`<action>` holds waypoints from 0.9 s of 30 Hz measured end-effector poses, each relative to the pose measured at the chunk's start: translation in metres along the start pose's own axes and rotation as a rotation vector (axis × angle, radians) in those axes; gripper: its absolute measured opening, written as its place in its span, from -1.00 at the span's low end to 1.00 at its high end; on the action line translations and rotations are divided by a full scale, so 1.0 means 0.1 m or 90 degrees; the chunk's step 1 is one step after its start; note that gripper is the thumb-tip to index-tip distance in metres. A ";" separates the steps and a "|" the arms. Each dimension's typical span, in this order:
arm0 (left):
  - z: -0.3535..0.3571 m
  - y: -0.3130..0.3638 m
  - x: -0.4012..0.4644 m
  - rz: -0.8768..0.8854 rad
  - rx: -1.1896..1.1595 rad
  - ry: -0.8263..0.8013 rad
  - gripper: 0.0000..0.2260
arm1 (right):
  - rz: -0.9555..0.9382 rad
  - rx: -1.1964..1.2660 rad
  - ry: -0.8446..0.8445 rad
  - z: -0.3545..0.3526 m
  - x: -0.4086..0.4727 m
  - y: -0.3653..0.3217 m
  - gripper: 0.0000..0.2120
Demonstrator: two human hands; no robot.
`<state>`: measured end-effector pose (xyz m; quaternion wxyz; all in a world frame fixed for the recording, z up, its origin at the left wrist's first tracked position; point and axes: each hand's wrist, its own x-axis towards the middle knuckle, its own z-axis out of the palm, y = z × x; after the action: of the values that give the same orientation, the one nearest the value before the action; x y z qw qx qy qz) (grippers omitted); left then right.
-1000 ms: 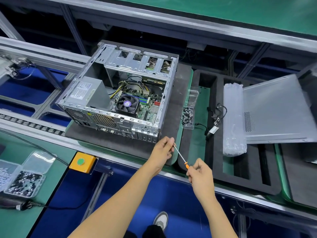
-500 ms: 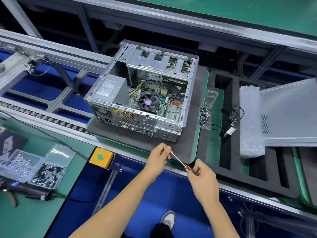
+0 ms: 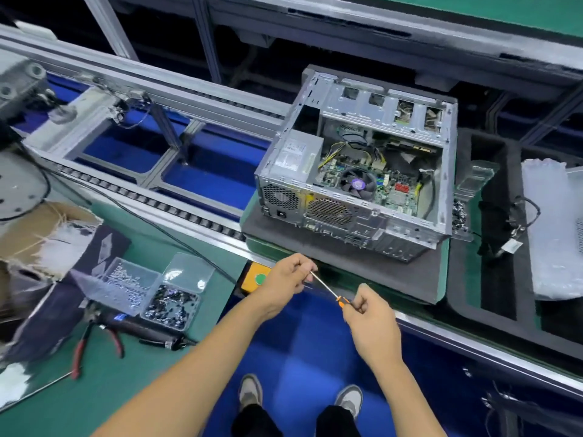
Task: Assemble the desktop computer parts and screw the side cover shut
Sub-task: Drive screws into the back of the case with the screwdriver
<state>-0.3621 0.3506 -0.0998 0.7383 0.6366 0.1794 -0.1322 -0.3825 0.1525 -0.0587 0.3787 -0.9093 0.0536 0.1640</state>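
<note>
Fingers point(image 3: 304, 269) of two hands pinch one screwdriver point(image 3: 328, 289).

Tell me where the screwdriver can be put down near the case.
Free: the dark foam pad in front of the case, and the green bench just left of the yellow button box. Crowded: further left, with screw boxes, pliers and a power driver.

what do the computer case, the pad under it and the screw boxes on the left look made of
Computer case: bare sheet metal, probably steel, by its dull silver sheen, punched vents and folded edges.
Pad under it: dark grey foam, matte, thick soft-looking edge.
Screw boxes: clear plastic, glossy; the screws show through and the lid catches glare.
</note>
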 end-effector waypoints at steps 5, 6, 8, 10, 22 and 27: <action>-0.34 -0.02 0.01 -0.051 -0.182 0.040 -0.83 | 0.027 0.154 -0.014 0.42 -0.13 -0.31 -0.76; -0.39 -0.02 0.02 -0.062 -0.206 0.031 -0.84 | 0.030 0.172 -0.013 0.48 -0.15 -0.35 -0.75; -0.51 -0.01 0.03 -0.078 -0.248 0.011 -0.85 | 0.035 0.193 -0.009 0.61 -0.16 -0.42 -0.73; -0.62 0.02 0.05 -0.086 -0.275 0.000 -0.83 | 0.039 0.222 -0.006 0.73 -0.14 -0.50 -0.73; -0.99 0.31 0.60 -0.041 -0.271 0.025 -0.71 | 0.080 0.453 0.083 1.54 0.24 -1.07 -0.79; -1.10 0.37 0.70 -0.029 -0.186 0.020 -0.73 | 0.076 0.480 0.123 1.74 0.30 -1.18 -0.77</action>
<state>-0.2937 0.4677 -0.1107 0.8170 0.5200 0.2228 -0.1115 -0.3732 0.3597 -0.1042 0.6691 -0.7130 0.1984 0.0682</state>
